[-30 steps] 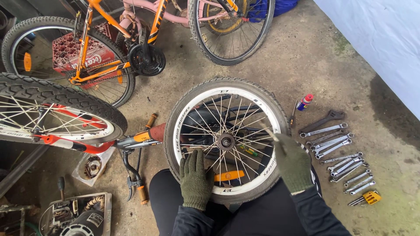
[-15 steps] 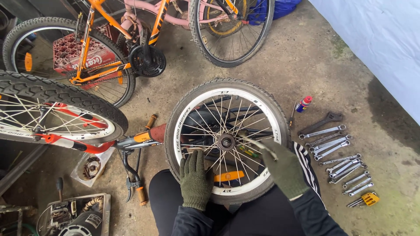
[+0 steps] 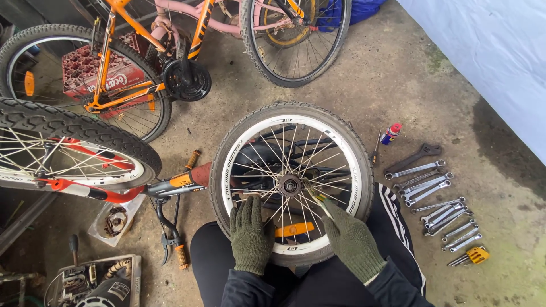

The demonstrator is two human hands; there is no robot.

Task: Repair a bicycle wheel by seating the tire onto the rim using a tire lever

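Concrete floor, left hand (image 3: 251, 236) flat on wheel (image 3: 292, 182), right hand (image 3: 351, 239) apparently pinching a spoke (image 3: 316, 200).

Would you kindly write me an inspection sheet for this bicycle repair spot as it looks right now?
Surface: bare concrete floor, stained and damp-looking in patches.
Job's things: small wheel with white rim and orange reflector, resting against the person's lap.
Clutter: row of spanners on the right; spray can with red cap; pliers at left.
Hands: left hand, gloved, lies flat on spokes and rim; right hand, gloved, fingertips at the spokes near the hub.
Cables: nothing seen.
Surroundings: orange bicycle, pink bicycle, red crate, white sheet.
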